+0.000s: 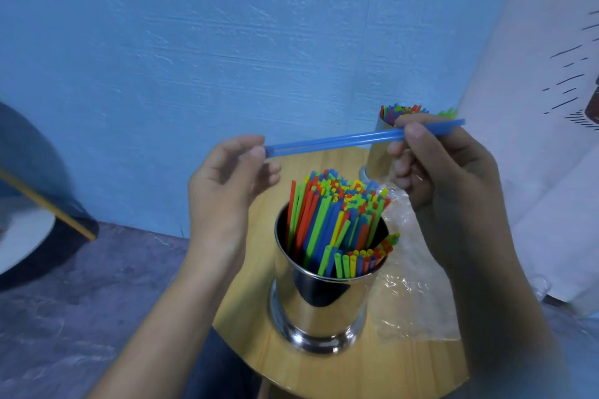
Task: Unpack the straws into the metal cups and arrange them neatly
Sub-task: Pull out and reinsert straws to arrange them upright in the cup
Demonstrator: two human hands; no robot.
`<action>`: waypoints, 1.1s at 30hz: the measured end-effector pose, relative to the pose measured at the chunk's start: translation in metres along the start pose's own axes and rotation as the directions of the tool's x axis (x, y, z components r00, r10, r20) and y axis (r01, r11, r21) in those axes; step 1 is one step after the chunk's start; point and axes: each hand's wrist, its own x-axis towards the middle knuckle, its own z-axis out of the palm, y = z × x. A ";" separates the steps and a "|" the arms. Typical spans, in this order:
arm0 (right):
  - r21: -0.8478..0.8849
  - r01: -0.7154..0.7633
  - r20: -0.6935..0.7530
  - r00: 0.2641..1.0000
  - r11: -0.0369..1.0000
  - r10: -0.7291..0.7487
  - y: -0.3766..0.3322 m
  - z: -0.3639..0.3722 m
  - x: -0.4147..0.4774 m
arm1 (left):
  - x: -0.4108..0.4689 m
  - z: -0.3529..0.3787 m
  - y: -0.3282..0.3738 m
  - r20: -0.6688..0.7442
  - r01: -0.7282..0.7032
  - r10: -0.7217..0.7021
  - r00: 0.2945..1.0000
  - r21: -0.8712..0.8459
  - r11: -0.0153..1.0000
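Head view: left hand [227, 185], thumb and forefinger pinching the left ends of two thin blue plastic straws [330, 141]; remaining fingers loosely curled beneath. Right hand [444, 168] pinches the same pair near their right ends, a short length projecting past the fingers. Straws lie side by side, close to level, slightly higher at the right, held in the air between the hands and clear of both cups.

Directly below stands a polished metal cup with a flared foot [321, 308], upright on a round pale wooden table [324, 372], packed with red, green, blue and yellow straws [337, 214], most upright or leaning. A second metal cup [377, 155] stands further back, partly behind the right hand, also holding mixed-colour straws [402, 112]. Crumpled clear plastic wrapper [415, 295] lies on the table just right of the near cup.

Surroundings: textured blue wall [227, 42]; white printed cloth [534, 107] at right.
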 end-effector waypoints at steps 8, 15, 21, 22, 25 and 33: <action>-0.335 0.227 0.022 0.972 0.914 -0.233 -0.018 -0.008 -0.005 | -0.013 -0.016 -0.013 0.300 -0.033 -0.118 0.947 0.456 0.890; -0.669 0.246 0.350 0.937 0.702 0.005 0.005 -0.001 -0.013 | -0.020 -0.016 -0.014 0.393 0.051 -0.282 0.876 0.505 0.862; -0.741 0.288 0.402 0.914 0.607 0.057 0.005 -0.010 -0.019 | -0.030 -0.020 -0.011 0.352 0.004 -0.249 0.902 0.571 0.821; -0.753 0.300 0.410 0.910 0.585 0.061 0.004 -0.011 -0.020 | -0.031 -0.021 -0.010 0.333 -0.008 -0.226 0.916 0.577 0.817; -0.774 0.363 0.444 0.895 0.519 0.035 0.002 -0.012 -0.020 | -0.030 -0.021 -0.008 0.292 -0.031 -0.180 0.939 0.595 0.803; -0.739 0.323 0.398 0.917 0.591 -0.004 0.003 -0.016 -0.022 | -0.021 -0.018 -0.005 0.291 -0.089 -0.112 0.950 0.596 0.798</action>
